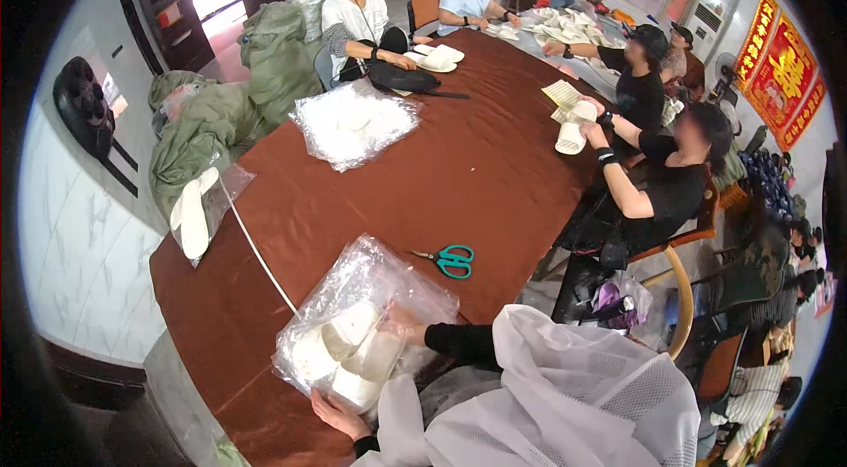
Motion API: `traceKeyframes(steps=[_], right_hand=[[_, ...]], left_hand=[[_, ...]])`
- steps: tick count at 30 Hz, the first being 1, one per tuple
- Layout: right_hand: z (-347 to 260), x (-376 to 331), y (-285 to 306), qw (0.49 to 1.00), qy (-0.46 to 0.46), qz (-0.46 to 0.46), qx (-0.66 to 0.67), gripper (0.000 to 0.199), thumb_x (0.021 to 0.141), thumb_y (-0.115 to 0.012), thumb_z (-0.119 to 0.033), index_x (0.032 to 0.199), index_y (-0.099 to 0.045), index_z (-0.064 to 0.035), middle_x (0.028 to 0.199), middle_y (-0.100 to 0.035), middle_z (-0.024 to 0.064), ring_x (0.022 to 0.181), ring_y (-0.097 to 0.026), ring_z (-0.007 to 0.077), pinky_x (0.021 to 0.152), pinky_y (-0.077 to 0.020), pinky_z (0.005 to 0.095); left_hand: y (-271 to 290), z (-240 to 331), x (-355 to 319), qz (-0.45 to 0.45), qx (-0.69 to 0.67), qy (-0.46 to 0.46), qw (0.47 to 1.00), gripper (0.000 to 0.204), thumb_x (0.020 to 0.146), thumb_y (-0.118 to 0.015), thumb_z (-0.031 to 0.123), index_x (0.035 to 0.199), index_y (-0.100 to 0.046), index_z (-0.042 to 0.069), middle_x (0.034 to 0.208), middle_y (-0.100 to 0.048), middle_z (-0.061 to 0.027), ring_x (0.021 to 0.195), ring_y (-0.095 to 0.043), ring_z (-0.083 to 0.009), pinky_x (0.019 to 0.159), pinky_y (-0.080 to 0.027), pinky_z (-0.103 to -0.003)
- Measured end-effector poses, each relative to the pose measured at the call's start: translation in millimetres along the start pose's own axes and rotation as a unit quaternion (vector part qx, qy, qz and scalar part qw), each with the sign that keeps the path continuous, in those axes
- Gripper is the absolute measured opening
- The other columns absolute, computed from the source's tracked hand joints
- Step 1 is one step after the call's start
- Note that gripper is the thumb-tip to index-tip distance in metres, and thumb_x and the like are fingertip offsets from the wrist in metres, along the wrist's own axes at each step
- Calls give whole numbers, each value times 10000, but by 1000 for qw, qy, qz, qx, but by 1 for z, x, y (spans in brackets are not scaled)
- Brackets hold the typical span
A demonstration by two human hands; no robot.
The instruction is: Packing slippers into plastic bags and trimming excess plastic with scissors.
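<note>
I look down from far away on the person's left hand (340,417), which lies at the near left edge of a clear plastic bag (375,268) with white slippers (369,359) in it. Its fingers are rather straight and a little apart, close against the slippers; whether they also pinch the plastic, I cannot tell. The right hand (404,326) is at the other side of the same slippers, and the shiny plastic partly blurs it for me, so I cannot say how far it is closed or whether it has hold of a slipper. The slippers rest together on the brown tablecloth (432,163), at the near part of the table, just before the person's body. Near the bag, beyond its far right side, I see scissors (454,261) with teal handles, lying with the blades toward the left. A thin white strip (258,251) runs from the bag to the left edge of the table, where another bagged white pair (194,216) lies. Farther away there is a heap of clear bags (353,123). On the right side a co-worker in black (675,180) holds a white slipper (572,136) above the table.
</note>
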State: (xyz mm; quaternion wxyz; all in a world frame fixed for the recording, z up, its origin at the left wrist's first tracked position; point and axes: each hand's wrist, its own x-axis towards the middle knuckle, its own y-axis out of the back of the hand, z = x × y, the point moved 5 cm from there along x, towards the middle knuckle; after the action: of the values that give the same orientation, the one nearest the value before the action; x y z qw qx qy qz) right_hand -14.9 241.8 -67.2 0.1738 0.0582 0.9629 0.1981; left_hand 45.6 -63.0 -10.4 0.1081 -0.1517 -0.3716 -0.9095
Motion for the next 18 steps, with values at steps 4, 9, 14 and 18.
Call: traceKeyframes(steps=[4, 9, 14, 18], right_hand=[[-27, -17, 0, 999, -44, 5, 23, 469, 719, -753, -329, 984, -568, 11, 888, -645, 184, 855, -638, 329, 763, -492, 413], [-36, -14, 3, 994, 37, 40, 96, 481, 739, -768, -356, 1009, -588, 0, 899, -654, 150, 857, -631, 292, 775, -490, 386], [-10, -4, -5, 984, 116, -72, 118, 495, 814, -702, -407, 1069, -598, 5, 955, -663, 176, 883, -628, 300, 788, -487, 382], [0, 8, 19, 998, 38, 31, 35, 497, 848, -644, -429, 1071, -619, 15, 984, -662, 213, 908, -630, 331, 807, -489, 396]], left_hand=[[5, -3, -4, 15, 33, 0, 999, 397, 909, -491, 16, 1296, -483, -73, 1301, -513, -247, 1207, -466, -409, 1032, -361, -484], [-2, -6, -4, 3, 29, -5, 1000, 463, 846, -506, -28, 1305, -474, -76, 1291, -520, -250, 1211, -473, -407, 1028, -370, -480], [-6, 1, -2, 29, 1, 14, 999, 439, 902, -493, -19, 1337, -451, -61, 1313, -508, -244, 1212, -485, -387, 1034, -380, -460], [-4, -10, -3, 45, -10, 43, 998, 425, 921, -511, 4, 1341, -460, -37, 1313, -516, -226, 1216, -487, -376, 1038, -384, -447]])
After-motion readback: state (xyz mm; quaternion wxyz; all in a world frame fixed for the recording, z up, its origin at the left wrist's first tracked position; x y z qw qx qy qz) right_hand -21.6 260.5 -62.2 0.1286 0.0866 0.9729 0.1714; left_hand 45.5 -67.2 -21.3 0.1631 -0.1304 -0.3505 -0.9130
